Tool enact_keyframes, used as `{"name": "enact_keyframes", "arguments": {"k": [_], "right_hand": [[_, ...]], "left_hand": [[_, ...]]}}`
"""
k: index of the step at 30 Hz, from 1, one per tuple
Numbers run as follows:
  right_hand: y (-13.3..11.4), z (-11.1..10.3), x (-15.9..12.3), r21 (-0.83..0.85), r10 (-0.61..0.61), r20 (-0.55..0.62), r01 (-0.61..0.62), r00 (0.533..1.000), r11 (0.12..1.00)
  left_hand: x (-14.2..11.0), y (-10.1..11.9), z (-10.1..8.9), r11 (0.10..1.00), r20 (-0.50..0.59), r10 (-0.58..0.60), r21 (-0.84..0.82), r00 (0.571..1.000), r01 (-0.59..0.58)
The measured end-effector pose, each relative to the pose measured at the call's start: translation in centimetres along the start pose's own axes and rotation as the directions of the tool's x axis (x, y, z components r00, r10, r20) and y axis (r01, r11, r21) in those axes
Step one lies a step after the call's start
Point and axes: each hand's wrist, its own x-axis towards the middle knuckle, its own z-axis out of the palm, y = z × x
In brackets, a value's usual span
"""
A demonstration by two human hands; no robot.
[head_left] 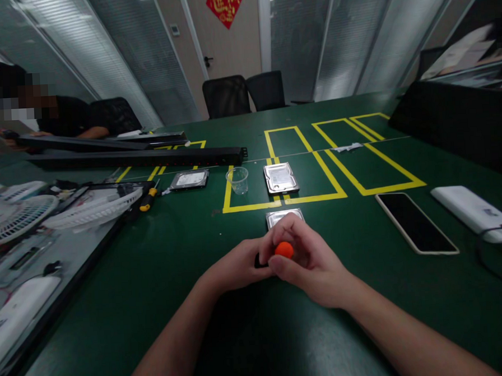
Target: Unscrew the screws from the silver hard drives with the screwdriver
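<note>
My right hand (pixel 311 263) is closed around a thing with a bright orange rounded end (pixel 284 250); it looks like a handle seen end-on, its lower part hidden by my fingers. Pressed against it, my left hand (pixel 244 264) is closed too, with a dark edge (pixel 261 260) showing between thumb and fingers. What that dark thing is I cannot make out. Just beyond my fingers lies a silver hard drive (pixel 278 217), partly covered by my right hand. A second hard drive (pixel 281 178) rests farther off on yellow tape lines, next to a clear plastic cup (pixel 237 180).
Left of the cup lie another hard drive (pixel 189 179) and a yellow-black screwdriver (pixel 148 199). Long black bars (pixel 148 158) cross the table behind them. White fan parts (pixel 96 210) occupy the left. At right are a phone (pixel 417 224) and a white device (pixel 477 212). A person sits far left.
</note>
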Motion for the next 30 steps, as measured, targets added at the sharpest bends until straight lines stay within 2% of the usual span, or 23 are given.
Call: {"name": "enact_keyframes", "arguments": {"k": [6, 9, 12, 19, 22, 26, 30], "right_hand": [[0.0, -0.7, 0.1, -0.027, 0.028, 0.027, -0.028, 0.999, 0.999], [-0.1, -0.3, 0.1, 0.009, 0.005, 0.03, -0.005, 1.0, 1.0], [0.0, 0.1, 0.1, 0.068, -0.023, 0.027, 0.021, 0.999, 0.997], [0.0, -0.6, -0.1, -0.004, 0.05, 0.034, -0.05, 0.998, 0.999], [0.0, -0.6, 0.0, -0.018, 0.037, 0.041, -0.037, 0.998, 0.999], [0.0, -0.1, 0.1, 0.064, -0.026, 0.046, 0.023, 0.999, 0.998], [0.0, -0.2, 0.0, 0.017, 0.009, 0.045, -0.01, 0.999, 1.0]], "left_hand": [[0.1, -1.0, 0.1, 0.998, 0.022, -0.016, 0.061, 1.0, 0.014], [0.1, -0.5, 0.0, 0.999, -0.008, 0.013, 0.029, 1.0, -0.012], [0.0, 0.1, 0.0, 1.0, 0.012, -0.003, 0.0, 1.0, 0.003], [0.0, -0.2, 0.0, 0.999, 0.066, -0.034, 0.018, 0.997, 0.033], [0.1, -0.2, -0.1, 1.0, 0.026, -0.01, 0.025, 1.0, 0.01], [0.1, 0.4, -0.2, 1.0, 0.021, -0.002, 0.004, 1.0, 0.002], [-0.1, 0.4, -0.1, 0.999, 0.02, -0.008, 0.054, 1.0, 0.007]]}}
